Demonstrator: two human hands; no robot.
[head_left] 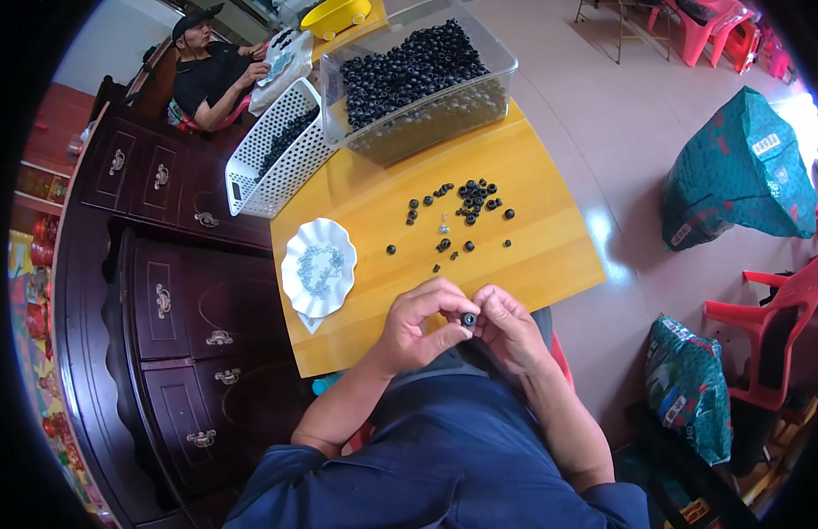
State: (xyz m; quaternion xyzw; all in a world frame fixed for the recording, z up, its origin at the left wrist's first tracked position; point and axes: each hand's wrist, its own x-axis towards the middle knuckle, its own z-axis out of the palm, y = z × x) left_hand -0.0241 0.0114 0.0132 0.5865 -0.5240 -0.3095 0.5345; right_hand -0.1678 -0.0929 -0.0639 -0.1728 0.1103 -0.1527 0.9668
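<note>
Close to my body, at the near edge of the yellow table (pixel 382 344), my left hand (pixel 418 324) pinches a small round black plastic part (pixel 469 319) between thumb and forefinger. The part has a ring-shaped end with a pale centre. My right hand (pixel 512 335) is closed against its right side, the fingertips bunched together; whether they hold a second small piece is hidden. Beyond my hands lie several loose black parts (pixel 471 201), round and of different sizes, with a few tiny silvery pieces (pixel 444 227) among them. A white scalloped dish (pixel 330 231) of small clear bluish pieces (pixel 321 269) stands to the left.
A clear tub (pixel 409 145) heaped with black parts stands at the table's far end. Beside it is a white perforated basket (pixel 277 198). Dark wooden drawers (pixel 189 291) flank the left. Another person (pixel 211 84) works beyond. Green sacks (pixel 735 176) and red chairs (pixel 779 322) stand right.
</note>
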